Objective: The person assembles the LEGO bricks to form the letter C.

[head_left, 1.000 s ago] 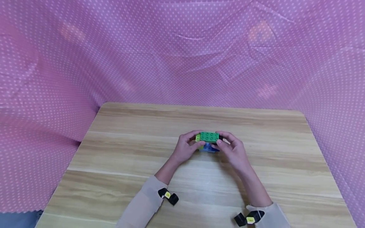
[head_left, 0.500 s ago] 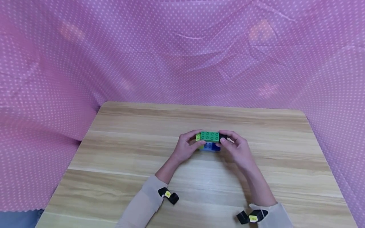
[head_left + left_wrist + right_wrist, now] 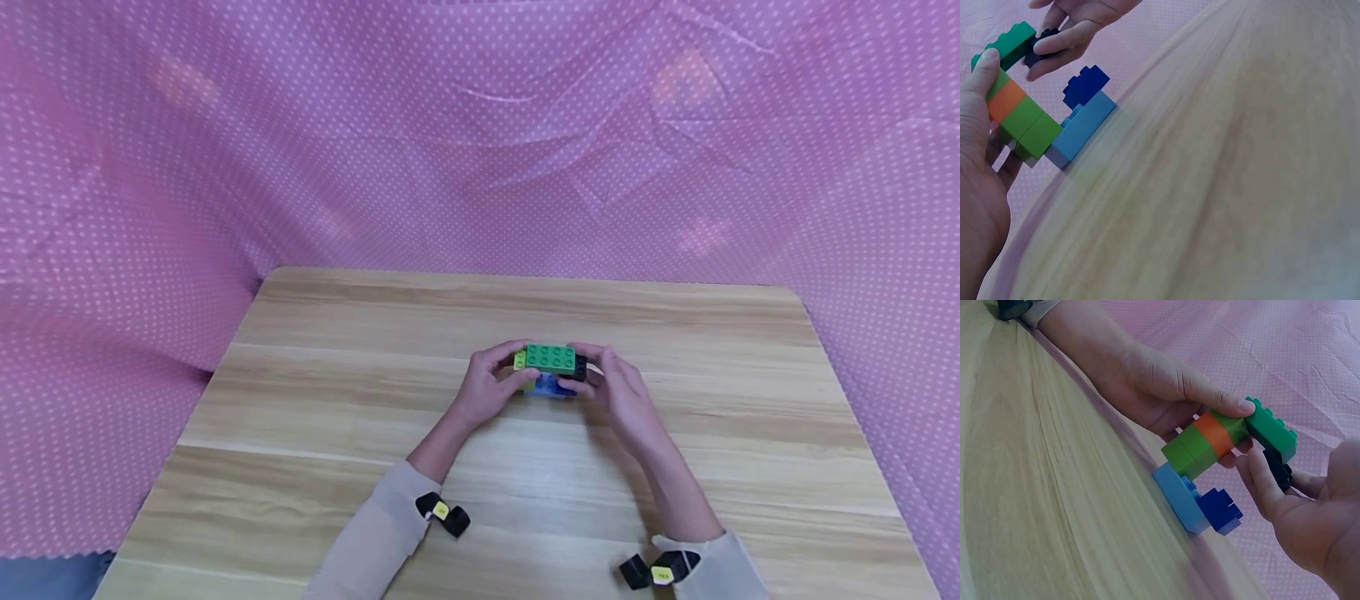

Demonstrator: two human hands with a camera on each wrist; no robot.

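My left hand [image 3: 483, 390] grips a stack of lime green bricks [image 3: 1188, 453] and an orange brick [image 3: 1212, 433], thumb near the top. That stack stands on one end of a light blue brick [image 3: 1179, 499], which rests on the table. A dark blue brick [image 3: 1220, 511] sits at the other end. Across the top, a long green brick [image 3: 551, 357] overhangs toward the right. My right hand [image 3: 624, 400] holds a black brick [image 3: 1277, 469] between its fingers, just below the green brick's free end. Whether the two touch is hard to tell. The right thumb is raised off the black brick.
The wooden table [image 3: 337, 358] extends around the hands on all sides. Pink dotted cloth [image 3: 480, 167] hangs behind and at both sides of it. Black wrist devices [image 3: 442, 514] sit on both sleeves.
My right hand shifted right with the black brick, then came back left under the green brick's end. Its thumb has lifted away. The left hand has stayed in place.
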